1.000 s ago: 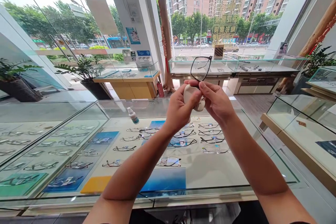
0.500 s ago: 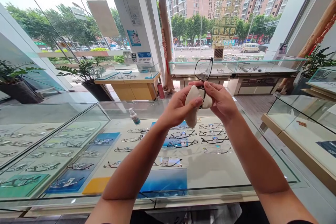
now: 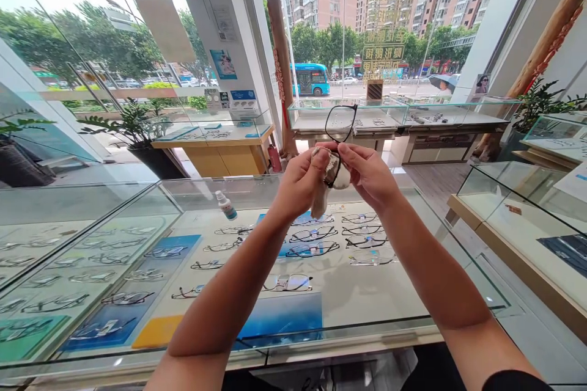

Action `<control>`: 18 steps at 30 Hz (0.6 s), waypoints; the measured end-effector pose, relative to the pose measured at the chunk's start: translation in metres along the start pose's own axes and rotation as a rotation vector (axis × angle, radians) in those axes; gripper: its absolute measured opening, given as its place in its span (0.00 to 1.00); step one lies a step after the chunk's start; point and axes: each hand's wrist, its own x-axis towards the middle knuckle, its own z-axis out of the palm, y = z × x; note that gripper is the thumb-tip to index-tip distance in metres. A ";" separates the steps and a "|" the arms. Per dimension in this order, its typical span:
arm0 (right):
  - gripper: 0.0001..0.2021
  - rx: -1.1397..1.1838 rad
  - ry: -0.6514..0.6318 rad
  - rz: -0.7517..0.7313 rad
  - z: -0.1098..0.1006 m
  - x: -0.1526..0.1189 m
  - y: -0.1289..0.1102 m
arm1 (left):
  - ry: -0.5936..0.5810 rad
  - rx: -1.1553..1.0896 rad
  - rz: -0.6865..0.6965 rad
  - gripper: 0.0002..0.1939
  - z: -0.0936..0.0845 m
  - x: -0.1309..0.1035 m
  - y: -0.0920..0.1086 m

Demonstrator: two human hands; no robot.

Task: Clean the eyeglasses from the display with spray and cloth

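Black-rimmed glasses (image 3: 340,123) are held up on end above the glass counter, one lens above my fingers and the other between my hands. My left hand (image 3: 300,180) is closed on a pale cloth (image 3: 320,200), its thumb pressing the cloth against the lower lens. My right hand (image 3: 371,174) pinches the frame near its middle between thumb and fingers. Part of the cloth shows behind the lower lens. My fingers hide some of the frame.
Below my arms is a glass display counter (image 3: 367,302) with rows of glasses (image 3: 313,234) inside. A small white spray bottle (image 3: 225,204) stands on it at the left. Another glass case (image 3: 518,208) is at the right; further cases (image 3: 343,119) line the window.
My left thumb has moved up and left over the lower lens, and the cloth has bunched up under it. The view has shifted slightly; a blue bus now shows outside.
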 end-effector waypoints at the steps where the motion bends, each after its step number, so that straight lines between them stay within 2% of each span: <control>1: 0.20 0.005 -0.007 0.008 -0.002 0.000 -0.001 | -0.083 -0.008 -0.010 0.24 -0.005 0.001 0.001; 4: 0.20 0.018 -0.031 0.022 -0.006 0.000 -0.005 | -0.273 -0.034 -0.029 0.19 -0.017 0.002 0.005; 7: 0.20 0.017 -0.033 0.036 -0.007 0.000 -0.006 | -0.322 -0.048 -0.044 0.18 -0.019 0.002 0.007; 9: 0.21 0.017 -0.017 0.043 -0.008 0.000 -0.005 | -0.276 -0.031 -0.033 0.21 -0.016 0.001 0.005; 13: 0.22 0.019 0.066 0.047 -0.007 0.001 -0.002 | -0.092 0.036 0.035 0.26 -0.005 0.001 -0.002; 18: 0.23 0.006 0.101 0.051 0.000 -0.002 0.000 | 0.117 0.089 0.057 0.22 0.009 -0.002 -0.013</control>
